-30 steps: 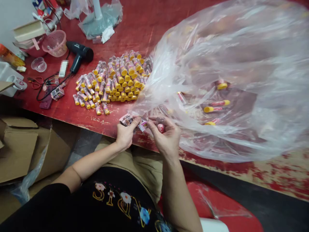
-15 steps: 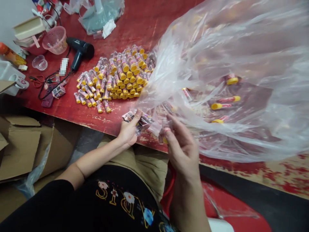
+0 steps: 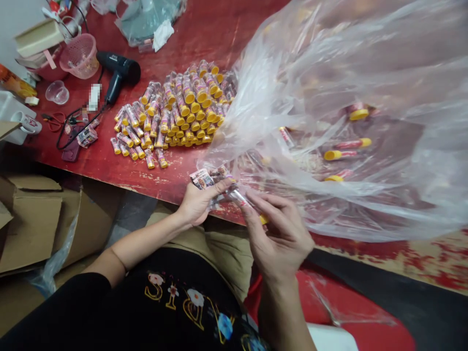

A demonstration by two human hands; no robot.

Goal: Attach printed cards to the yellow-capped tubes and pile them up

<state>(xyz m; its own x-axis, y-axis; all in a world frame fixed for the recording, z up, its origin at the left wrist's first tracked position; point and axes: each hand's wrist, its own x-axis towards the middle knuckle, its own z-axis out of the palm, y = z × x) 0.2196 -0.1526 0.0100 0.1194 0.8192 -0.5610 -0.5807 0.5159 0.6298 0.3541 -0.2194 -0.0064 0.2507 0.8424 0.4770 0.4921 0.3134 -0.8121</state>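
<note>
My left hand (image 3: 199, 200) is closed round a bunch of printed plastic sleeves (image 3: 202, 179), with the thumb laid across them. In my right hand (image 3: 280, 229), thumb and fingers pinch a small clear tube with a yellow cap (image 3: 263, 219). The tube's far end meets the sleeves at my left thumb; whether it is inside one I cannot tell. Beyond my left hand lies a pile of wrapped yellow-capped tubes (image 3: 183, 109). A large clear plastic bag (image 3: 329, 73) with several loose tubes (image 3: 347, 144) in it spreads beside my right hand.
On the red table (image 3: 226, 29) lie a black hair dryer (image 3: 119, 70), red-handled scissors (image 3: 54, 122) and a purple phone (image 3: 71, 148). A pink basket (image 3: 78, 56) stands behind them. Open cardboard boxes (image 3: 32, 229) are on the left below the table edge, a red stool (image 3: 351, 307) at lower right.
My right hand has turned and moved closer to my left, bringing the tube against the sleeves. My left thumb has shifted right along the sleeves. The view has shifted slightly.
</note>
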